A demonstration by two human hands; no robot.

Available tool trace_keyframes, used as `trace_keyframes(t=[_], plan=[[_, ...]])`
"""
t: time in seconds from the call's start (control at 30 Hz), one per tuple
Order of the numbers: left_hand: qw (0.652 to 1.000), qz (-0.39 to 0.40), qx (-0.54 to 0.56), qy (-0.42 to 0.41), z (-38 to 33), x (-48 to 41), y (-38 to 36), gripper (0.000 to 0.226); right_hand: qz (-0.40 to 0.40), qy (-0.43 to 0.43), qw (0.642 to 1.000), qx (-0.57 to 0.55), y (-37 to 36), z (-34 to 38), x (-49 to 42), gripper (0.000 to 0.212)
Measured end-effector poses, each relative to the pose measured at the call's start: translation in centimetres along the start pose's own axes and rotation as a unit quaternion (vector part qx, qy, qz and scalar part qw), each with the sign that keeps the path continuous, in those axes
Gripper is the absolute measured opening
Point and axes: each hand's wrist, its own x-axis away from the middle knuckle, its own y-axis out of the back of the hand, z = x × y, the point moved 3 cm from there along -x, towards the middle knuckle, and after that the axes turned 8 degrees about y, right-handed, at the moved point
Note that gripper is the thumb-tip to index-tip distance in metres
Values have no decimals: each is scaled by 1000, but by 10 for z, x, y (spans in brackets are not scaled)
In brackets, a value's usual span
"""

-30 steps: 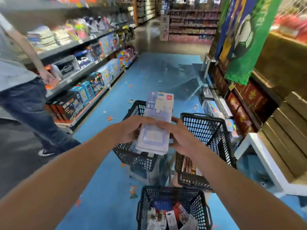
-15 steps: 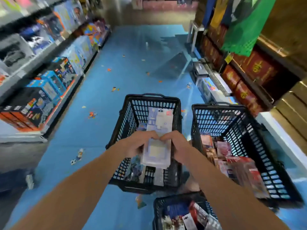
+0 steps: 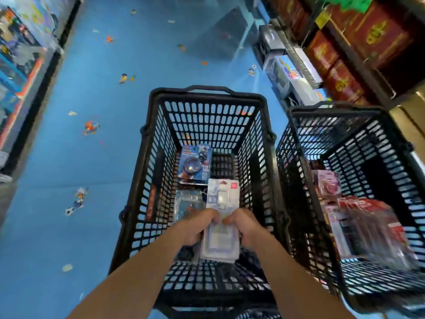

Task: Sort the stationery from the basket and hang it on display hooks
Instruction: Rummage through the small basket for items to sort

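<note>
A stack of pale lilac blister packs (image 3: 221, 229) is inside the black mesh basket (image 3: 208, 97) in front of me. My left hand (image 3: 199, 226) grips its left edge and my right hand (image 3: 246, 226) grips its right edge, fingers curled over the top. Deeper in the same basket lie a blue toy pack (image 3: 195, 163) and a clear pack (image 3: 187, 203). To the right stands a second black basket (image 3: 331, 111) with red and pink packs (image 3: 365, 229).
Blue floor with scattered small stickers (image 3: 90, 127) stretches ahead and to the left. Toy shelves (image 3: 18, 54) line the left side. Red boxes (image 3: 345, 49) and low shelf goods (image 3: 287, 72) run along the right.
Both hands have lowered the stack of packs from above the baskets down inside the middle basket. My view has tilted downward and closer; the person at left is out of sight.
</note>
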Motion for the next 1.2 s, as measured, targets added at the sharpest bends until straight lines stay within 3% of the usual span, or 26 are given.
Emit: trace_keyframes(t=[0.13, 0.2, 0.23, 0.33, 0.47, 0.6, 0.7, 0.9, 1.2], plan=[[1000, -2, -18, 19, 15, -19, -5, 62, -24, -14, 997, 72, -1, -12, -5, 44], [1000, -13, -7, 7, 15, -20, -6, 34, -41, -8, 992, 117, -2, -13, -3, 38], [1000, -20, -3, 9, 15, -21, -3, 31, -49, -8, 990, 130, -3, -13, -2, 36], [999, -29, -38, 6, 13, -22, 6, 50, -56, 2, 985, 162, -3, -12, 1, 40], [991, -70, -116, -12, 14, -28, 21, 59, -62, 31, 974, 218, -4, -6, 12, 50], [988, -88, -117, -44, 7, 7, 15, 46, -30, 70, 970, 230, -10, 1, 28, 47], [987, -93, -123, -49, 11, 21, 20, 76, -21, 78, 966, 245, -15, 7, 40, 40], [977, -137, -160, -23, 25, 42, 25, 84, 0, 85, 954, 287, -19, 9, 64, 59], [956, -204, -202, -57, 26, 63, 7, 63, 41, 109, 949, 294, -8, 5, 85, 57]])
